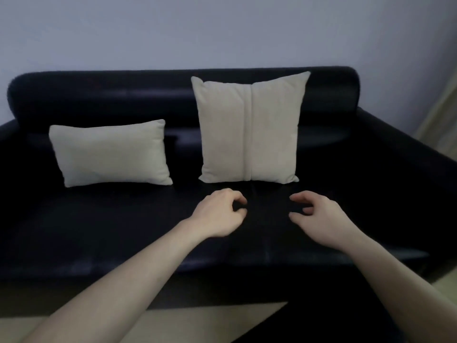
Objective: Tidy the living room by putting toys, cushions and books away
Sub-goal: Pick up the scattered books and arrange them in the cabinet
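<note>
Head view over a dark sofa (371,169) set against a pale wall (222,28). Two beige cushions on the seat, both leaning on the backrest: a tall cushion (249,129) standing upright with its long axis vertical and a seam down the middle; a small cushion (111,153) lying lengthwise, long axis left to right, well apart from the tall one. Left hand (218,214) and right hand (315,210) held out side by side above the seat, fingers loosely curled, holding nothing, a gap between them. Tall cushion directly ahead of both hands, its lower edge just beyond the fingertips and its seam roughly in line with that gap; neither hand clearly nearer. Small cushion off to the left, nearer the left hand. Probable step: either releasing or reaching for the tall cushion, not determinable from this moment. No toys or books visible.
</note>
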Demonstrator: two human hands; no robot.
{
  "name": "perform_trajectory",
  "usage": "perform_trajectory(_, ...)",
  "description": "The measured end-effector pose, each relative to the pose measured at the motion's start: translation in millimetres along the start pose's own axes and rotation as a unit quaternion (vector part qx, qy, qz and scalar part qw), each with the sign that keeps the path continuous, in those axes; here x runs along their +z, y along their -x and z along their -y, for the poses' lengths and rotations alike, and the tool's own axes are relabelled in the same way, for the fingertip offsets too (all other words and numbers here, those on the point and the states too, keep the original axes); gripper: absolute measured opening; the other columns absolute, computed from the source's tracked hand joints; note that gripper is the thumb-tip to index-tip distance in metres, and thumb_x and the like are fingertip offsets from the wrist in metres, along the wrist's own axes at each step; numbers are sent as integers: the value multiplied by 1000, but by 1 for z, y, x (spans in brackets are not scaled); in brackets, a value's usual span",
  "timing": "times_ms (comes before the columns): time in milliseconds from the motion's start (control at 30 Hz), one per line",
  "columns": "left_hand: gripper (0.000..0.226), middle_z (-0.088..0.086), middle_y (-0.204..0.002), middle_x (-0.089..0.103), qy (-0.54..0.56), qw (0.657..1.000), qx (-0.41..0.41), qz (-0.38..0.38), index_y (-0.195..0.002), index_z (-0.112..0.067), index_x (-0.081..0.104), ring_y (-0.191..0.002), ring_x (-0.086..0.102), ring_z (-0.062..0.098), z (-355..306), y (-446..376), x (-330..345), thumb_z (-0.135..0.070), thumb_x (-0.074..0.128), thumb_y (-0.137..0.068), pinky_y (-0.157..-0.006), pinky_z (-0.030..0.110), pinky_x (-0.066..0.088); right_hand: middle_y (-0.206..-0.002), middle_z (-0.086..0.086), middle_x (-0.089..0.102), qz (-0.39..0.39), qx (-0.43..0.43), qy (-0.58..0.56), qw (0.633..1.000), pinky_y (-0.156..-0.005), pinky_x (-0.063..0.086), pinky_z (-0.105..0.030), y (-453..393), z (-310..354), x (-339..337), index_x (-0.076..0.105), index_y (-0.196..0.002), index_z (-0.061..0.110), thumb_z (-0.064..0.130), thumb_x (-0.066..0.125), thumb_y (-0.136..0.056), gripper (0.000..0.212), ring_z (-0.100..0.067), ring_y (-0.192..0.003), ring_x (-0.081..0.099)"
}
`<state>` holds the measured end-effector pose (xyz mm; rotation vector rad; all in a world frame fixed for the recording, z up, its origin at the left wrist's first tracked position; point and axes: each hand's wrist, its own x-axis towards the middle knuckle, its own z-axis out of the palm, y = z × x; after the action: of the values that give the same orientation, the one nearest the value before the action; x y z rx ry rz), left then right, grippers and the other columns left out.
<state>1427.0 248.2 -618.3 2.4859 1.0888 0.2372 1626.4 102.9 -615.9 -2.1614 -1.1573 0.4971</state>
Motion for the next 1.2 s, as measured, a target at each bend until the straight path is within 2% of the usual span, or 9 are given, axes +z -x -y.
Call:
perform_trajectory(200, 34, -13, -128, 59, 6, 1000, -27, 7, -129, -38, 64, -112, 62, 15, 60, 11, -20, -48, 60, -96, -95, 38, 52, -135, 6, 60, 48, -4, 36, 998, -101, 52, -37, -6, 25, 51, 56, -136, 38, 34, 73, -89, 50, -14, -123, 58)
perform_trajectory(367, 34, -16, -134, 57, 37, 998, -32, 44, -128, -38, 64, -111, 62, 12, 101, 17, 2, -49, 61, -96, -97, 41, 53, -143, 11, 54, 99, 11, 64, 993, -104, 50, -36, -2, 26, 91, 51, -140, 39, 32, 73, -91, 54, -13, -130, 53)
perform_trajectory(533, 33, -17, -132, 57, 56, 996, -6, 63, -128, -38, 64, -107, 63, 10, 95, 2, 20, -48, 63, -96, -95, 39, 53, -143, 10, 53, 98, 23, 69, 992, -100, 52, -35, 9, 7, 97, 50, -142, 39, 33, 72, -91, 55, -11, -128, 53)
perform_trajectory(633, 32, -17, -127, 58, 77, 994, 29, 76, -128, -37, 65, -96, 65, 3, 72, -9, 28, -46, 64, -96, -94, 41, 55, -139, 11, 55, 70, 33, 74, 994, -93, 49, -28, 16, -4, 89, 51, -141, 37, 35, 71, -91, 53, -10, -124, 55)
perform_trajectory(733, 29, -19, -122, 60, 84, 987, 91, 100, -124, -40, 65, -91, 65, -1, 28, -29, 49, -45, 65, -96, -91, 39, 57, -133, 11, 58, 10, 58, 97, 994, -90, 47, -25, 35, -23, 65, 55, -137, 34, 36, 69, -90, 49, -9, -118, 57)
perform_trajectory(833, 28, -24, -123, 57, 102, 969, 174, 140, -123, -44, 64, -91, 64, -6, -31, -40, 71, -43, 67, -95, -82, 28, 56, -134, 13, 57, -52, 108, 105, 987, -93, 48, -25, 66, -47, 30, 56, -136, 34, 36, 67, -89, 48, -8, -119, 58)
perform_trajectory(933, 30, -25, -117, 57, 136, 930, 277, 202, -124, -42, 63, -92, 63, -7, -116, -37, 105, -41, 68, -95, -78, 23, 53, -132, 14, 58, -160, 190, 101, 963, -92, 46, -23, 124, -82, -22, 57, -134, 34, 33, 65, -89, 45, -9, -118, 57)
perform_trajectory(1033, 28, -22, -108, 63, 162, 880, 373, 245, -121, -39, 65, -87, 65, -4, -199, -13, 135, -40, 70, -93, -80, 30, 58, -123, 13, 60, -263, 270, 110, 920, -97, 46, -28, 194, -108, -59, 63, -125, 34, 28, 66, -85, 41, -11, -114, 59)
perform_trajectory(1200, 28, -16, -104, 65, 159, 792, 528, 263, -117, -35, 67, -85, 66, 4, -319, 50, 166, -41, 70, -90, -82, 38, 60, -124, 12, 60, -369, 384, 92, 842, -98, 52, -32, 301, -137, -97, 65, -124, 29, 25, 66, -88, 37, -10, -111, 60)
